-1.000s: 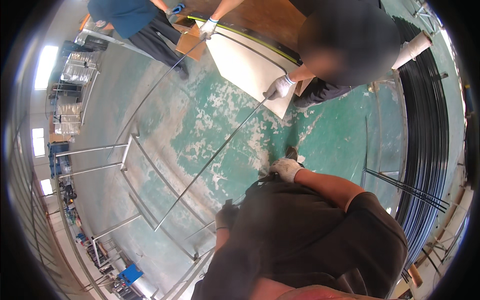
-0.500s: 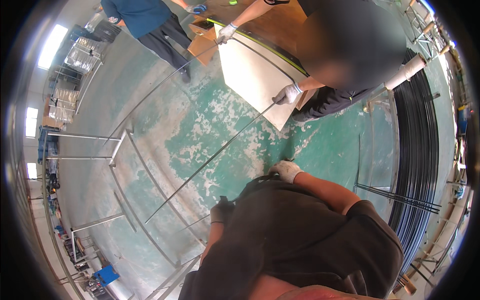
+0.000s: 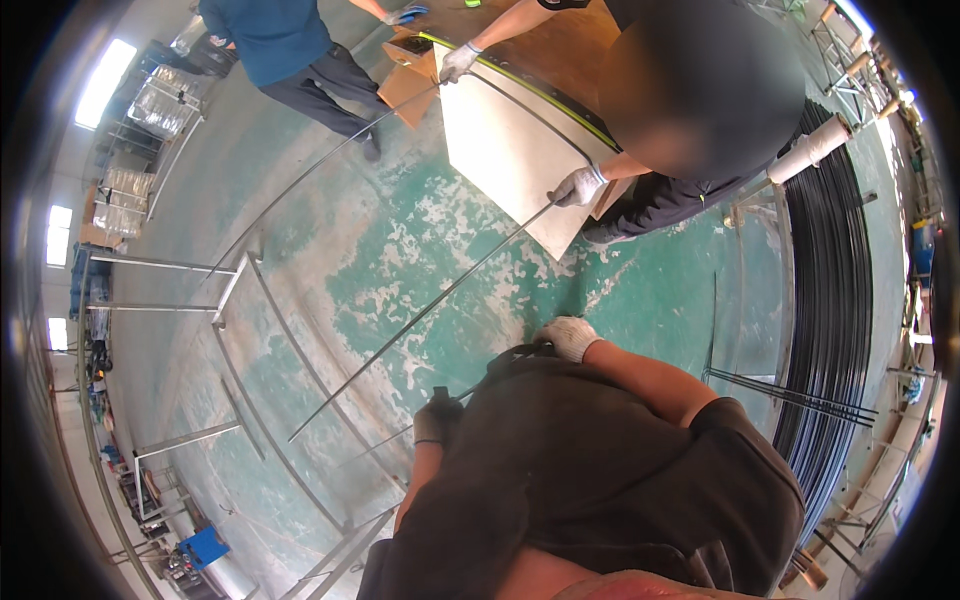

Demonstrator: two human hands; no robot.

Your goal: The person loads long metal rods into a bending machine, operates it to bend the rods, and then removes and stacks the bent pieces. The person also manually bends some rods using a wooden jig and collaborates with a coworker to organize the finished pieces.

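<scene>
My left hand (image 3: 435, 420), in a dark-looking glove, is closed low in front of my body. A thin dark rod (image 3: 376, 447) runs through it and sticks out beyond it to the left. My right hand (image 3: 568, 338), in a pale knitted glove, is closed at my front around a dark piece that looks like part of the same rod; my dark shirt (image 3: 600, 450) hides the stretch between. Across from me, a co-worker's two gloved hands (image 3: 577, 187) grip a long thin dark rod (image 3: 420, 321) bent into a U, its ends reaching left.
A table with a brown top and a white panel (image 3: 490, 150) stands ahead. Another person in blue (image 3: 270, 40) stands far left. Metal frames (image 3: 232, 290) lie left. A big bundle of black rods (image 3: 825, 330) fills the right, with several rods jutting inward.
My hands keep their hold and have shifted only slightly. The view has moved a little, and the person in blue leans slightly differently. The co-worker still holds the bent rod.
</scene>
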